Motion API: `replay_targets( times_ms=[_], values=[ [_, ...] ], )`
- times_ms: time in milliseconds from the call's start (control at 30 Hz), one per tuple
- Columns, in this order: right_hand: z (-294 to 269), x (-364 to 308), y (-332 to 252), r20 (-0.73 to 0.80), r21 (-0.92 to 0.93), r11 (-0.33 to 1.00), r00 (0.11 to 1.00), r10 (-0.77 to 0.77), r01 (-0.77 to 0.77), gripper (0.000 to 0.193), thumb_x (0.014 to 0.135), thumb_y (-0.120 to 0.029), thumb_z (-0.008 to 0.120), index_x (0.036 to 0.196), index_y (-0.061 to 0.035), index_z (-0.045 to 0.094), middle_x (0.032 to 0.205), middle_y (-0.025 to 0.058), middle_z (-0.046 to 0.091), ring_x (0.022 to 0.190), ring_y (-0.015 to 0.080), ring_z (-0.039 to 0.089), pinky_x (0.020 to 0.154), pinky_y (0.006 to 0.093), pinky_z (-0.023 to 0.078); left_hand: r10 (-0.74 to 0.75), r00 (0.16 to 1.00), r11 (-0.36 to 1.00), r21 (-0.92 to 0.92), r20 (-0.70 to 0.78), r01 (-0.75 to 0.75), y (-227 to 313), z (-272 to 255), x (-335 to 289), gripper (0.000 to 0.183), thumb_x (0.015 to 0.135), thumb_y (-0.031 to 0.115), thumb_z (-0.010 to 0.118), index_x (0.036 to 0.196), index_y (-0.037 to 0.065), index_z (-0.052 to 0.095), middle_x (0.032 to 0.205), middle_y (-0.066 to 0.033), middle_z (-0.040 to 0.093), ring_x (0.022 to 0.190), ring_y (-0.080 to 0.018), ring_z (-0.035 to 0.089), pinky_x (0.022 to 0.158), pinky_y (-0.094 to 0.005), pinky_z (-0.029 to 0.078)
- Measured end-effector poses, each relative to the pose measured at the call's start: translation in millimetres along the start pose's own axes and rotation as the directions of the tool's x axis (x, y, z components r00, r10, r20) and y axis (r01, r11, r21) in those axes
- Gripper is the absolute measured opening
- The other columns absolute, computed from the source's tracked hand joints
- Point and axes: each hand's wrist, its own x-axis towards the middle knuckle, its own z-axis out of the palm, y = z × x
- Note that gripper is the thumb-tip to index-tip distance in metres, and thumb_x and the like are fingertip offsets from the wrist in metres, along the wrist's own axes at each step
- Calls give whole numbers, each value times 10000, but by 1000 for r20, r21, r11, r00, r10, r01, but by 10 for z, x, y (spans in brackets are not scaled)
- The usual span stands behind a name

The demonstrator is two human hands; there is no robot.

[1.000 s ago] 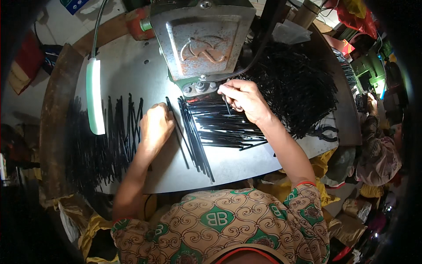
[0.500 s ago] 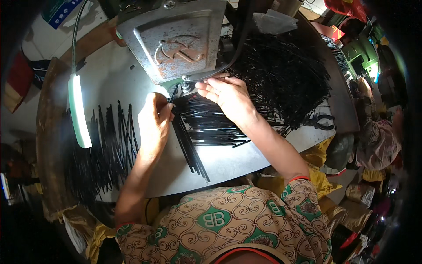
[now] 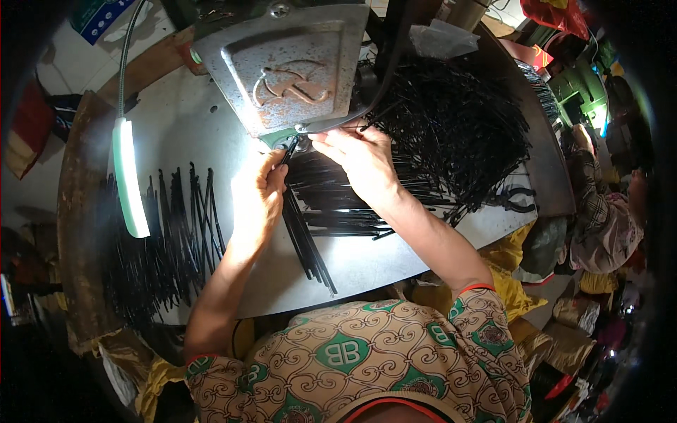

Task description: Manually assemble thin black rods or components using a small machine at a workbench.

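My left hand (image 3: 261,194) is closed in a pinch on a thin black rod (image 3: 290,148), whose upper end is under the worn metal machine head (image 3: 296,70). My right hand (image 3: 361,158) is beside the machine's lower tip, fingers drawn together; what they hold, if anything, is hidden. Below the hands lies a slanting row of black rods (image 3: 307,243). More black rods (image 3: 338,204) lie crosswise under my right hand. To the right is a large tangled heap of black rods (image 3: 458,127).
A lit lamp (image 3: 130,180) on a bendy stem hangs at the left, above another spread of black rods (image 3: 159,247). Black-handled pliers (image 3: 518,199) lie near the table's right edge. A clear plastic bag (image 3: 443,39) rests behind the heap. Another person (image 3: 606,225) sits far right.
My left hand has moved slightly right and up with the rod, nearer the machine tip. My right hand has shifted slightly left, its fingers drawn closer together.
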Motion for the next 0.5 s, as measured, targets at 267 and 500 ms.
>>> replay_targets(
  times_ms=[267,500],
  values=[
    [39,6,27,9,-8,999,999,-45,45,94,797,7,501,864,67,527,843,156,576,809,231,589,780,342,498,96,995,990,105,-12,-94,-83,4,19,184,774,-39,518,951,-26,569,677,-18,505,536,-57,429,489,-185,359],
    [30,-7,58,36,-17,994,993,-109,110,72,792,-13,535,849,29,551,810,115,591,760,176,594,736,304,504,196,980,946,259,15,-193,17,-9,35,181,769,-36,520,943,-41,569,656,-39,500,520,-69,432,487,-195,362]
  ],
)
